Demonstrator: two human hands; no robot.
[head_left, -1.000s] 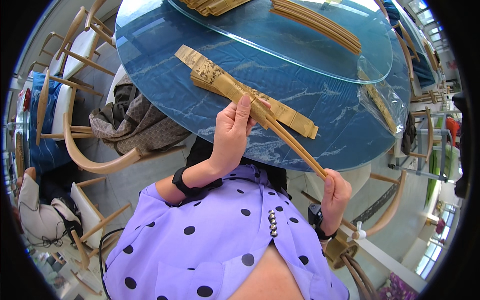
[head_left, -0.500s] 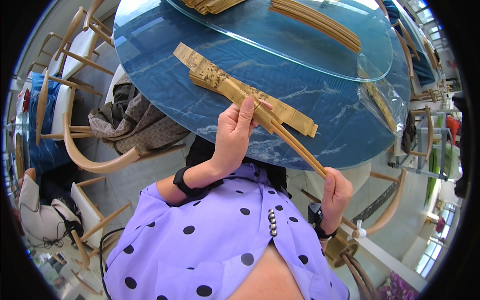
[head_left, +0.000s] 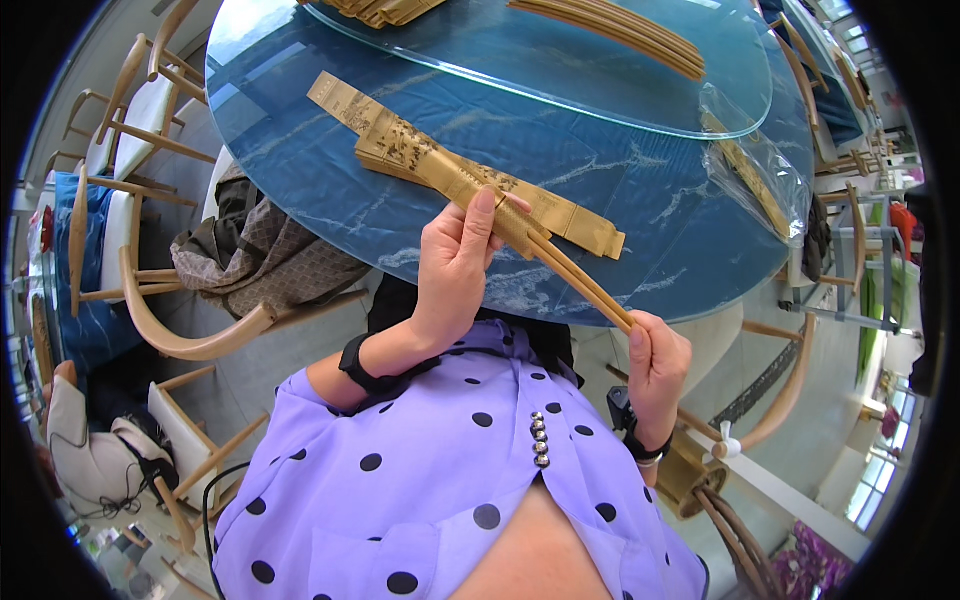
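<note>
My left hand [head_left: 457,258] grips a gold paper chopstick sleeve [head_left: 390,140] printed with a dark pattern, thumb on top. A pair of light brown chopsticks [head_left: 582,281] sticks partway out of the sleeve's lower right end. The fingers of my right hand [head_left: 655,368] pinch the far tips of the chopsticks, just off the table's near edge. Beneath the held sleeve, a stack of similar gold sleeves [head_left: 570,222] lies on the blue table; my left hand and the held sleeve hide part of it.
On the glass turntable [head_left: 560,90] lie a row of chopsticks [head_left: 620,38] and more gold sleeves [head_left: 385,8]. A clear plastic bag [head_left: 765,175] with a gold strip lies at the table's right. A chair [head_left: 190,345] with a patterned bag [head_left: 265,250] stands at left.
My right hand has moved slightly up and left toward the left hand, and less of the chopsticks shows outside the sleeve. The whole view has shifted a little.
</note>
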